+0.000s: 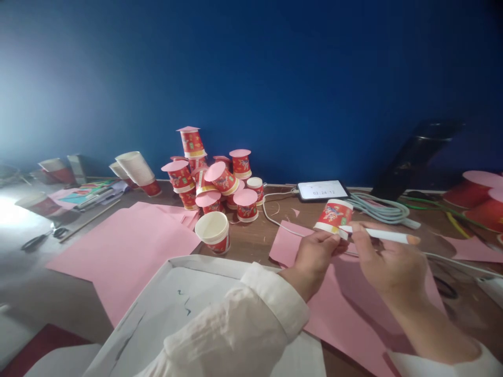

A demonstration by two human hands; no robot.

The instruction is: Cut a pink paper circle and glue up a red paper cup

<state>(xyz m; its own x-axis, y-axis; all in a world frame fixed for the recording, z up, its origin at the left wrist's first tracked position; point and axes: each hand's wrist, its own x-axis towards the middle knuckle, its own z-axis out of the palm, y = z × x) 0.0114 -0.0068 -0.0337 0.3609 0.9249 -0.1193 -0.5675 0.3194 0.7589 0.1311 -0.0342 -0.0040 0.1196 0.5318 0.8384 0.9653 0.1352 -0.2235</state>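
Observation:
Upside down, a red patterned paper cup (335, 214) is at the edge of the pink paper sheet (353, 309). My left hand (314, 259) is closed, its thumb and fingers pinching the cup at its lower rim. In my right hand (389, 262) is a slim white pen (387, 235), gripped between thumb and fingers. The pen's left end points at the yellow band near the cup's rim; whether it touches cannot be made out. Left of my hands, an upright paper cup (212, 233) shows its open mouth.
Stacked red cups (222, 180) with pink paper discs stand by the blue wall. A lit phone (322, 190) and coiled cable (379, 208) lie behind my hands. Nested cups (135, 170), scissors (43, 236), more pink paper (129, 246) and a white board (204, 285) are leftward.

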